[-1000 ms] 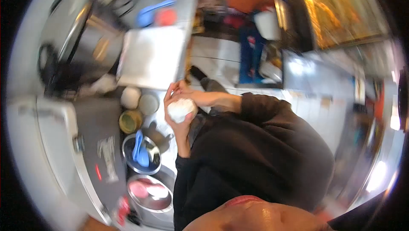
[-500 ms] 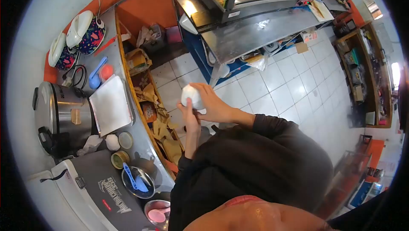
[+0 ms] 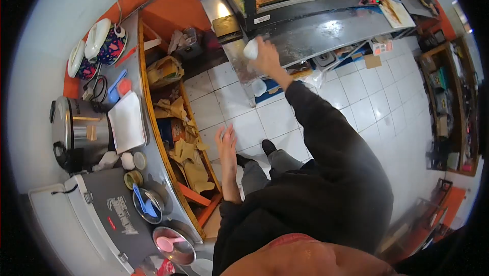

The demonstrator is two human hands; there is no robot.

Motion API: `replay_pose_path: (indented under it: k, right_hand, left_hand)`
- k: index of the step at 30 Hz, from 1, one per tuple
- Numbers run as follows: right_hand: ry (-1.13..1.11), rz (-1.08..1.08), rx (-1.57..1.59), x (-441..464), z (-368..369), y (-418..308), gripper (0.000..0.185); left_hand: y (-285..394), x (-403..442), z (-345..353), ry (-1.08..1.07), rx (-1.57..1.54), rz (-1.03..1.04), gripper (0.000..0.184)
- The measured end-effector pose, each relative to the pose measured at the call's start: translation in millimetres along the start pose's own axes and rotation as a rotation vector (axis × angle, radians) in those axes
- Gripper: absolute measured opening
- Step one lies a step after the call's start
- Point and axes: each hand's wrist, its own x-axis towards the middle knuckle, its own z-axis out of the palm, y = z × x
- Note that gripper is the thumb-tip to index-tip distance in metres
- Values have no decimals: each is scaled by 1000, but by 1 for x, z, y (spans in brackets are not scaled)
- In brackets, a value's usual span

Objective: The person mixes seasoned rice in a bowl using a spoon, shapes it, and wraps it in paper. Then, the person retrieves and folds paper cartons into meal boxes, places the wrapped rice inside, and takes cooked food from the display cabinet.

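My right hand reaches forward to the near left corner of the metal counter. Its fingers are wrapped round a rounded white bundle whose material I cannot make out. Just behind the bundle stands the dark frame of a glass display case. Over the tiled floor, my left hand hangs near the wooden shelf unit, its fingers apart and nothing in it.
Along the left side, a worktop carries a large steel cooker, a white tray, flowered pots, a bowl with blue spoons and a bowl with a pink spoon. Brown paper fills the shelf below. Wooden shelves stand at right.
Both hands were together on the white bundle. Now my right hand has carried it forward to the counter's corner, and my left hand has let go and opened.
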Motion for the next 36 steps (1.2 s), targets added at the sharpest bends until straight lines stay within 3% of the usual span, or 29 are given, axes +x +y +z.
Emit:
replay_pose_path:
  k: [3,5,9,11,13,14,18,21,22,25,30,32,34,36]
  right_hand:
    - [-134,85,-117,42,20,32,77]
    - [-147,153,-110,50,27,42,78]
    - [-204,144,-233,39,17,28,83]
    - [319,-156,-217,26,19,16,81]
    - [328,-332,32,-11,16,-28,75]
    - [239,-441,155,-39,28,-46,69]
    - [-203,-889,463,-170,68,-128,49]
    - [-453,-982,675,-235,93,-183,45]
    - [-413,-1044,741,-252,92,-206,40]
    - [-369,-1035,1003,-300,75,-283,31]
    - [-130,-1243,1066,-396,-28,-400,23]
    - [-189,-1322,1270,-423,-55,-447,21]
    - [-122,-1474,1278,-450,-90,-490,19]
    - [-152,-1592,1238,-472,-119,-530,19]
  left_hand:
    - [-36,-45,-51,244,-130,-162,57]
    - [-45,-78,-67,424,-15,-199,57]
    - [-46,-139,-83,538,-129,-144,54]
    - [-43,-158,-84,590,-134,-105,52]
    - [-42,-173,-86,635,-130,-32,47]
    - [-43,-178,-86,700,-161,8,47]
    - [-31,-215,-89,620,66,84,36]
    - [-19,-268,-95,639,149,264,34]
    - [-9,-296,-96,785,142,322,34]
    - [28,-385,-91,837,200,390,29]
    - [20,-544,-132,1137,305,600,21]
    - [21,-586,-154,1198,297,632,19]
    - [15,-633,-169,1369,416,643,17]
    - [11,-668,-184,1405,367,745,17]
